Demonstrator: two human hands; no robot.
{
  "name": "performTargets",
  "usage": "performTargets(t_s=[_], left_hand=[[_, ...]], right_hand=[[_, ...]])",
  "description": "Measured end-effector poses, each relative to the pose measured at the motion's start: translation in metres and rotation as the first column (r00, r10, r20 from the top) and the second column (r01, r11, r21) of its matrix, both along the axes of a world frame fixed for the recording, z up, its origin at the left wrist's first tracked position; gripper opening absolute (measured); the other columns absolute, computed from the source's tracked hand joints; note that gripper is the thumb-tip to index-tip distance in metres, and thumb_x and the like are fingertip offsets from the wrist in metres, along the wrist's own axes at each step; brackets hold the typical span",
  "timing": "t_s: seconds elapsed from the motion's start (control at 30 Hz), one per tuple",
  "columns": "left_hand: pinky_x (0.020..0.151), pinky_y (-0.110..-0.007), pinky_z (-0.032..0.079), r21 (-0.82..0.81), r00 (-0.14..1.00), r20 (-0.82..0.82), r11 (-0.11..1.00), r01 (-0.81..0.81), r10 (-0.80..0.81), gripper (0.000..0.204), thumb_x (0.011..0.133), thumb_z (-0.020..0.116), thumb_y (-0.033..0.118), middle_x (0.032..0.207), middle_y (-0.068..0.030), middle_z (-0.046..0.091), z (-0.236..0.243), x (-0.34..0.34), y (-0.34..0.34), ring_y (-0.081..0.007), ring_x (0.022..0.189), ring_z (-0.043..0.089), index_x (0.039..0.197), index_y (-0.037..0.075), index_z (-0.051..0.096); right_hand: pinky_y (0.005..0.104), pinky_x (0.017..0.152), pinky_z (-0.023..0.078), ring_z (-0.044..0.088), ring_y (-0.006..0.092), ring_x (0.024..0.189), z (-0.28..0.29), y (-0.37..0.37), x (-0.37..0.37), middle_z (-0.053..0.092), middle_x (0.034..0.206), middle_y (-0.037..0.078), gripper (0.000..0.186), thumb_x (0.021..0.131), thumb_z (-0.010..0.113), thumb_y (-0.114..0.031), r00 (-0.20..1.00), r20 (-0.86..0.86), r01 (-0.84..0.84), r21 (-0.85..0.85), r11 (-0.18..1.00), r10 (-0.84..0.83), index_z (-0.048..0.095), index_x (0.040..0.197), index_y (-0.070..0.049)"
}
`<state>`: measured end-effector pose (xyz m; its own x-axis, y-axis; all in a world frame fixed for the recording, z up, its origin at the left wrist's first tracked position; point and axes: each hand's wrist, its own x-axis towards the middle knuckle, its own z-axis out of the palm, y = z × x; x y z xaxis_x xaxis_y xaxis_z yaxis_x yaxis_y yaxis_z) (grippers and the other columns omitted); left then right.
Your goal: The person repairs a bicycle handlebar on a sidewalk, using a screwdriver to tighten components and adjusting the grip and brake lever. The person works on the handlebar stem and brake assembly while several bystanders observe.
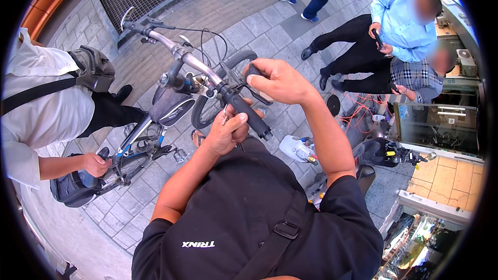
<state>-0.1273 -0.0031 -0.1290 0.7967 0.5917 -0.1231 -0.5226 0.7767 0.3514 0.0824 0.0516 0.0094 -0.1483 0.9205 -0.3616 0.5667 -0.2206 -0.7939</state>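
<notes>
Over the handlebar [198, 65] there, a double grasp.
Left hand [229, 132] clutches a metal tool [225, 116] by the handlebar's grip [254, 121]; right hand [284, 81], beside the handlebar, pinches a small dark piece [252, 73], probably light, stiff, best held by its edges. The rubbery-looking grip should resist slipping.

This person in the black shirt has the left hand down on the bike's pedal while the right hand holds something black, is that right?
Not quite: the head view shows the left hand at the black grip of the handlebar, not on the pedal. The right hand does hold something black.
</notes>
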Motion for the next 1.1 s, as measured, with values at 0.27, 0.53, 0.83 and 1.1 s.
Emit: performTargets(t_s=[0.27, 0.53, 0.83, 1.1], left_hand=[[0.046, -0.021, 0.027, 0.017, 1.0, 0.001, 1.0, 0.02, -0.02, 0.042, 0.105, 0.067, 0.02, 0.124, -0.0174, 0.074, -0.006, -0.002, 0.0, -0.0012, 0.05, 0.032, 0.144, 0.012, 0.052], [0.047, -0.022, 0.032, 0.065, 0.997, -0.072, 0.998, 0.021, -0.016, 0.045, 0.103, 0.069, 0.021, 0.125, -0.0174, 0.071, -0.01, -0.001, -0.003, -0.0043, 0.053, 0.038, 0.143, 0.01, 0.052], [0.041, -0.025, 0.03, 0.043, 0.998, -0.067, 0.999, 0.004, -0.001, 0.04, 0.104, 0.062, 0.013, 0.122, -0.0227, 0.073, 0.0, -0.006, -0.001, -0.0058, 0.043, 0.033, 0.144, 0.009, 0.054], [0.039, -0.024, 0.025, 0.063, 0.908, -0.417, 0.998, -0.025, 0.049, 0.021, 0.109, 0.064, 0.027, 0.102, -0.0149, 0.077, 0.027, 0.005, -0.002, -0.0041, 0.044, 0.035, 0.122, 0.01, 0.063]], right_hand=[[0.0383, 0.065, 0.049, 0.059, 0.0255, 0.066, 0.037, 0.015, -0.027, 0.066, 0.073, 0.014, 0.031, 0.096, 0.066, -0.028, 0.917, 0.356, -0.188, -0.012, 0.982, 0.18, 0.069, 0.096, 0.003], [0.0501, 0.08, 0.058, 0.075, 0.0385, 0.083, 0.058, 0.036, -0.051, 0.073, 0.076, 0.02, 0.037, 0.094, 0.064, -0.033, 0.725, 0.531, -0.379, -0.224, 0.898, 0.439, 0.072, 0.087, 0.002], [0.0373, 0.068, 0.061, 0.078, 0.023, 0.073, 0.087, 0.053, -0.065, 0.08, 0.085, 0.013, 0.032, 0.095, 0.059, -0.022, 0.767, 0.429, -0.238, -0.501, 0.832, 0.477, 0.079, 0.087, 0.003], [0.0497, 0.083, 0.058, 0.076, 0.0394, 0.094, 0.048, 0.05, -0.056, 0.078, 0.094, 0.021, 0.037, 0.09, 0.074, -0.036, 0.576, 0.612, -0.491, -0.271, 0.828, 0.542, 0.08, 0.095, 0.0]])
